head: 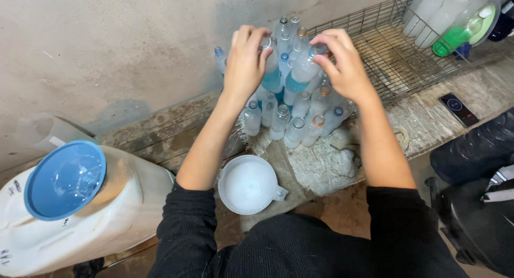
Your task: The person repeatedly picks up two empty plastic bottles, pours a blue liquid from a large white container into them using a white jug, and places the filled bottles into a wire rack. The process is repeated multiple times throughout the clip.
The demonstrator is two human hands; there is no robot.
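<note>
left hand (245, 61) and right hand (342, 64) each pinch a bottle neck in a closed grip among clear plastic bottles (292, 125) clustered on a worktop (428, 122).

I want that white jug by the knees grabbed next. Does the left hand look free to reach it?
Probably not at once: the left hand grips a bottle top in the cluster. Nothing lies over the white jug, though.

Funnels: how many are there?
2. A blue funnel sits in the mouth of the white jug at lower left. A white funnel lies on the bench between the person's forearms. Others may be hidden.
</note>
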